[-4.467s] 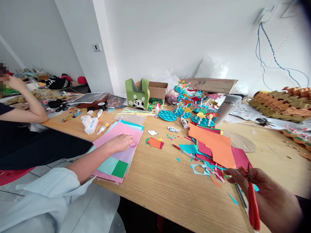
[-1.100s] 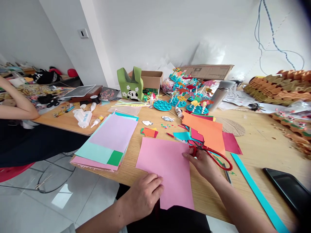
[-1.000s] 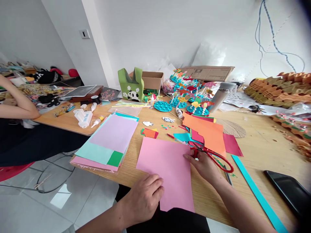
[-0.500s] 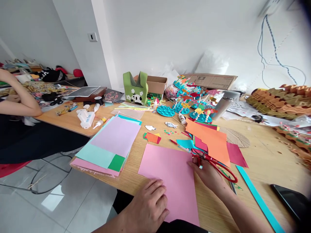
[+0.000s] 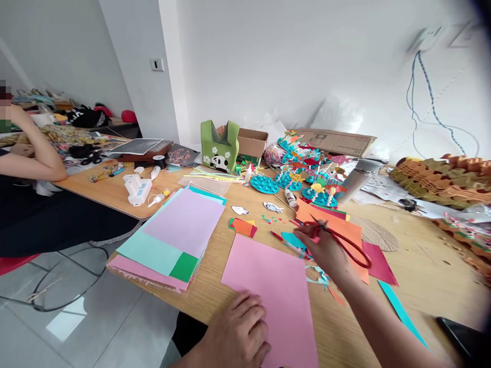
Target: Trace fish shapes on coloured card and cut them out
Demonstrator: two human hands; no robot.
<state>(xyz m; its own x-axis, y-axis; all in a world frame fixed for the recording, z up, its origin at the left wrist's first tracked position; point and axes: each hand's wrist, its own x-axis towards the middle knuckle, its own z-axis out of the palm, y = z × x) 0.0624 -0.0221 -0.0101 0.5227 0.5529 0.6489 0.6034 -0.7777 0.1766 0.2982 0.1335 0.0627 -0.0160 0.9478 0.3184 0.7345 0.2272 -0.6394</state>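
The pink sheet lies flat on the table, in front of the person, and it goes out of view at the near end. Its longer direction seems to run from the near side to the far side, a little slanted, with the far edge turned to the right. The left hand is the nearer of the 2 hands: it rests palm down on the left part of the sheet, with the fingers close together and slightly bent, and it does not seem to grip anything; its thumb side I cannot see well. The right hand is just beyond the far right corner of the sheet, above the scraps, and it seems not to touch the sheet. Its fingers are closed around the red scissors. The blades point to the far side, away from the sheet, while the handle loop goes to the right; how wide the blades stand, I cannot tell. Left of the sheet, and apart from it, is the paper stack. Beyond the sheet are 2 paper fish, and the orange paper is beyond it to the right.
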